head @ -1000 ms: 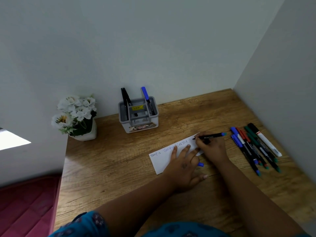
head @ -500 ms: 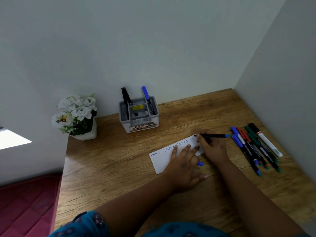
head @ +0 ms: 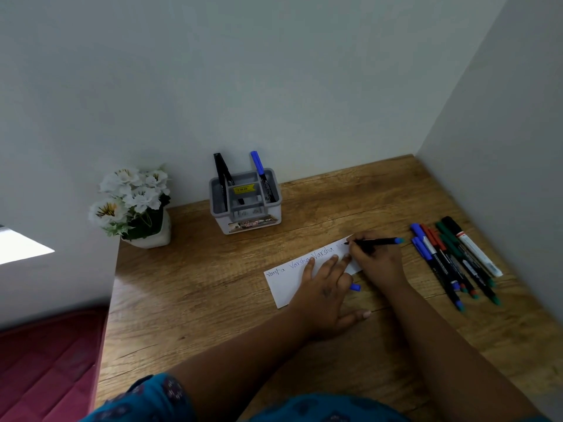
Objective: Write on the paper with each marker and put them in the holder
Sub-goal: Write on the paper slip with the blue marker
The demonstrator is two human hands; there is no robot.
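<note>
Progress status: early stage, third marker in use.

- Writing on paper (head: pixel 283 284), lying flat on table (head: pixel 195 287) in front of holder (head: pixel 245 205). Three words already showing on the strip; a fourth just starting at the far right end.
- Gripping black marker (head: pixel 376 241) with right hand (head: pixel 377 263), fingers curled round the barrel, tip touching the paper, blue end pointing right.
- Pressing paper down with left hand (head: pixel 324 287), fingers straight and spread flat on the sheet. Hands sitting close together, nearly touching.
- Blue cap (head: pixel 355 287) lying just beside the left hand, apparently off the marker in use; recapping likely needed before stowing.
- Standing in the holder already: black marker at left (head: pixel 221 178) and blue-capped marker at right (head: pixel 261 175), leaning toward the wall. Judging these as finished.
- Waiting on the table, well to the right of the paper: row of markers (head: pixel 454 263), with blue, red, green and black caps, lying side by side. Exact count not certain, roughly six or seven.
- Remaining, by estimate: finishing this word, capping, placing in the holder, then repeating for each marker in the row.
</note>
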